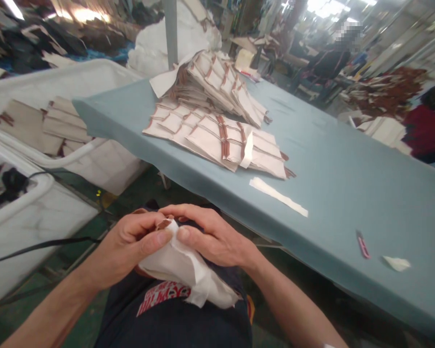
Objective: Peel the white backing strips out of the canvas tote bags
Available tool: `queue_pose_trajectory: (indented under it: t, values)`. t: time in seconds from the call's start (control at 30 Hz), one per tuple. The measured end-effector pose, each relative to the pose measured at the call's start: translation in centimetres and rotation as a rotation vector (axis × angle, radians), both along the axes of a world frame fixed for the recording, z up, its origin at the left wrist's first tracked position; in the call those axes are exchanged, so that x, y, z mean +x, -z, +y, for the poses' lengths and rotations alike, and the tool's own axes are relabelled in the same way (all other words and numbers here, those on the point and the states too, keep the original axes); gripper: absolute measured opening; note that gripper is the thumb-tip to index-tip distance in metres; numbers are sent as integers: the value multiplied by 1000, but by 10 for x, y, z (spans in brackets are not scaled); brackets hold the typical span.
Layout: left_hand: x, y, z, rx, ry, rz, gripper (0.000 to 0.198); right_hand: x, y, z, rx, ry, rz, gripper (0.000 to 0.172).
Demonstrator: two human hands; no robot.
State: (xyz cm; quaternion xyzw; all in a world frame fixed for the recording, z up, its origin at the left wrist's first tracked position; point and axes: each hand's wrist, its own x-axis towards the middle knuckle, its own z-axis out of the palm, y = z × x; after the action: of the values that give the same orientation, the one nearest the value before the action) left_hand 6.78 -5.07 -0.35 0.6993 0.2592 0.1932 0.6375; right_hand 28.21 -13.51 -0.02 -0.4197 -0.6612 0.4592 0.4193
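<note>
Both of my hands pinch the upper edge of a cream fabric piece (183,263) with a bit of brown trim, held over my lap. My left hand (130,246) grips it between thumb and curled fingers at the left. Close beside it, my right hand (212,237) has its thumb pressed on the same edge, its fingers behind the cloth. The lower part of the piece hangs loose and folded. What lies behind the fingers is hidden. On the table ahead is a stack of cream panels with brown strips (203,135).
A blue-green table (322,193) slants across the right. On it are a higher pile of panels (217,82), a pale strip (279,195), a small pink tool (363,244) and a scrap (397,262). White bins (112,164) stand left. A person (326,63) sits far back.
</note>
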Motion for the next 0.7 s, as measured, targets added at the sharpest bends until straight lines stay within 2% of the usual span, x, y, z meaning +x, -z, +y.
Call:
queue_pose_trajectory:
  t: [0.13,0.27,0.4,0.53,0.7]
  values:
    - [-5,3,-3,46,-7,20,41,-10,-1,-4,62,28,-164,40]
    - [-3,2,-9,70,-21,63,42,-19,6,-7,11,58,-200,34]
    - [12,1,-22,140,-73,44,43,-25,29,-8,-83,122,-37,48]
    - [23,0,-32,261,-134,73,41,-37,51,-7,-187,159,139,50]
    - [29,-4,-34,348,-210,70,38,-51,59,-6,-148,304,233,47]
